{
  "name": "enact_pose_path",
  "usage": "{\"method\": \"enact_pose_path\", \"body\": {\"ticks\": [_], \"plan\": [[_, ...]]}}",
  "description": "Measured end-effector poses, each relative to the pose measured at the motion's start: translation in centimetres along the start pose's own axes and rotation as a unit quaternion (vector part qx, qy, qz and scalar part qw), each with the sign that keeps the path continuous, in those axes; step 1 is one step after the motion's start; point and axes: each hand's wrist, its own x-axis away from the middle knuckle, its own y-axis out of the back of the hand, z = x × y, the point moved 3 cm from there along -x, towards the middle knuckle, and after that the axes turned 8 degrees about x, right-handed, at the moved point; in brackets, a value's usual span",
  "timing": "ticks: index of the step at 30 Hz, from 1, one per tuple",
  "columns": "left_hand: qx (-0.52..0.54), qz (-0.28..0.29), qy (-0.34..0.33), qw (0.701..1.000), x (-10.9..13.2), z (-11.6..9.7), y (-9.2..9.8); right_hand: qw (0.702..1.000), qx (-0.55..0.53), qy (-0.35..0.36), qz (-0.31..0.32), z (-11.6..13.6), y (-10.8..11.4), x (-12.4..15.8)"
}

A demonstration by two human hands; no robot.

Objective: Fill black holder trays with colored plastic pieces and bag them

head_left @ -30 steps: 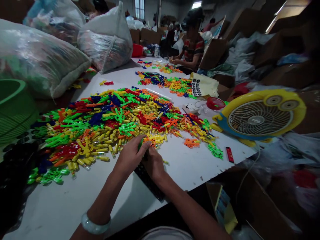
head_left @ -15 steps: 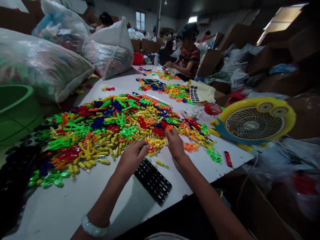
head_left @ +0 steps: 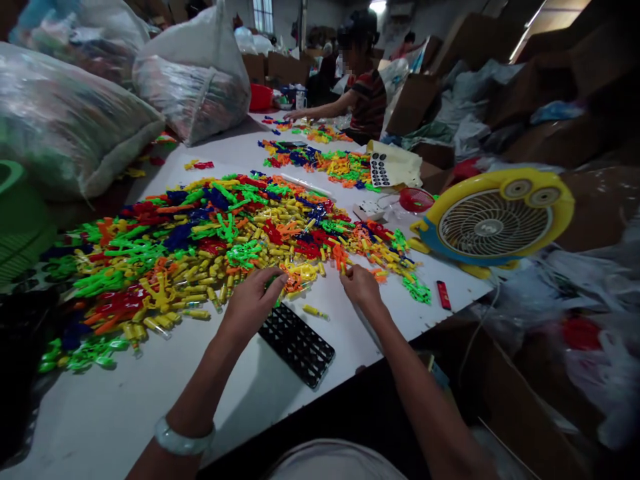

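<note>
A wide pile of small plastic toy parts (head_left: 200,230), green, yellow, red, orange and blue, covers the white table (head_left: 125,400). My left hand (head_left: 253,301) rests at the pile's near edge, its fingers curled around a small green piece. Just below it a black grid tray (head_left: 297,345) lies flat on the table. My right hand (head_left: 361,285) is to the right of the tray, its fingertips pinching a small orange piece at the pile's edge. One loose yellow piece (head_left: 315,311) lies between my hands.
A yellow table fan (head_left: 493,223) stands at the right edge with a red lighter (head_left: 443,295) beside it. Big plastic sacks (head_left: 70,127) and a green basket (head_left: 20,213) sit on the left. Farther along the table is a second pile (head_left: 325,163), where a seated person (head_left: 367,100) works.
My right hand left the tray, reached into the pile, and has drawn back with a small piece. The tray is uncovered. My left hand stayed put.
</note>
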Motion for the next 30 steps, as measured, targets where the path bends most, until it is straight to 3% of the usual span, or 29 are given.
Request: {"method": "enact_pose_path", "body": {"ticks": [2,4,8,11,13,18,22,24,28,30], "plan": [[0.001,0.002,-0.004,1.0,0.1,-0.1,0.0,0.999,-0.047,-0.008,0.02,-0.2,-0.3,0.1],[0.005,0.009,-0.01,1.0,0.1,-0.2,0.0,0.983,-0.176,-0.012,0.049,0.0,-0.8,1.0],[0.008,0.004,-0.01,1.0,0.1,-0.3,-0.1,0.871,-0.452,0.028,0.19,2.6,-1.7,4.8],[0.009,0.002,-0.008,1.0,0.1,-0.2,-0.1,0.785,-0.529,0.045,0.317,5.3,-2.2,7.8],[0.013,0.004,-0.009,1.0,0.1,-0.1,-0.2,0.755,-0.548,0.042,0.357,6.5,-2.4,9.2],[0.016,-0.01,-0.005,1.0,0.1,-0.1,-0.2,0.767,-0.51,0.027,0.388,7.3,-3.2,10.3],[0.015,-0.008,-0.011,1.0,0.1,-0.1,-0.2,0.813,-0.497,0.027,0.301,6.6,-3.4,9.5],[0.014,-0.006,-0.017,1.0,0.1,-0.1,-0.2,0.828,-0.479,0.028,0.288,6.7,-3.7,9.6],[0.015,-0.009,-0.013,1.0,0.1,0.0,-0.2,0.789,-0.509,0.022,0.342,8.5,-5.0,11.1],[0.019,-0.01,-0.008,1.0,0.1,0.1,-0.2,0.804,-0.505,0.011,0.313,9.6,-5.6,11.9]]}}
